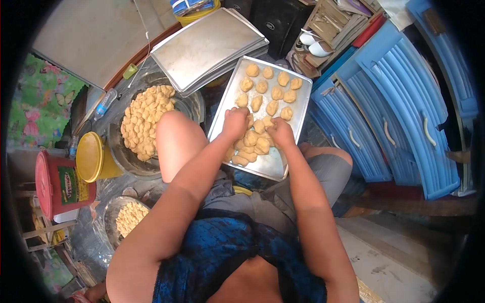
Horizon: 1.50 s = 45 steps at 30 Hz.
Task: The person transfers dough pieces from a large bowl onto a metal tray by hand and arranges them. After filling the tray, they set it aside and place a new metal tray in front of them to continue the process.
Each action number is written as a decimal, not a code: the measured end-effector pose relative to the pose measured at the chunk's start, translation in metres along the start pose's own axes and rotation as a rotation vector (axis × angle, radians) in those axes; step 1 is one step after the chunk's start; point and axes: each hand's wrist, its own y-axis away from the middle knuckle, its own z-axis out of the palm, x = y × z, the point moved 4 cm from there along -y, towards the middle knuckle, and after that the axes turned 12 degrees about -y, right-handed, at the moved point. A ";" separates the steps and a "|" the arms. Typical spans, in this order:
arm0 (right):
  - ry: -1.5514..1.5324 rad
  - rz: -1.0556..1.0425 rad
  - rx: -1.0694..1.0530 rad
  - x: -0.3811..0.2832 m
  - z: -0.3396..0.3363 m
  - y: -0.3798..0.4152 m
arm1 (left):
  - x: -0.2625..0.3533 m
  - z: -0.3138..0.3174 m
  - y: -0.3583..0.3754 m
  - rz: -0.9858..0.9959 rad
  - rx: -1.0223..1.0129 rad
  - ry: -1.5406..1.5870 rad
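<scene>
A metal baking tray (225, 108) rests across my lap, tilted in view. Rows of rounded dough pieces (277, 93) cover its far part, while a loose heap of dough pieces (251, 139) lies at its near end. My left hand (236, 122) is over the tray's left side, its fingers curled round a dough piece (250, 120) that is partly hidden. Opposite it, my right hand (281, 132) has its fingers closed on another dough piece (268, 121), next to the heap.
Left of my knee stands a wide basin (117, 151) piled with dough pieces. Stacked trays (209, 45) lie beyond it. A yellow bucket (91, 157), a red bucket (50, 184) and a bowl of small crumbly pieces (130, 218) are farther left. Blue drawers (374, 126) stand at right.
</scene>
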 end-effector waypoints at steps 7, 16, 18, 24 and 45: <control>0.030 -0.066 0.027 0.023 -0.008 0.006 | 0.023 0.000 -0.005 0.076 0.101 -0.020; -0.057 0.020 0.121 0.031 -0.040 0.008 | 0.043 0.003 0.011 0.296 -0.163 -0.291; -0.216 0.059 0.195 0.029 -0.045 0.003 | 0.043 0.002 0.016 0.316 -0.190 -0.297; 0.060 -0.138 0.202 0.021 -0.033 0.005 | 0.041 0.004 0.032 0.418 -0.308 -0.089; 0.477 -0.348 0.078 -0.016 0.012 0.014 | 0.001 0.005 0.017 0.172 0.007 -0.206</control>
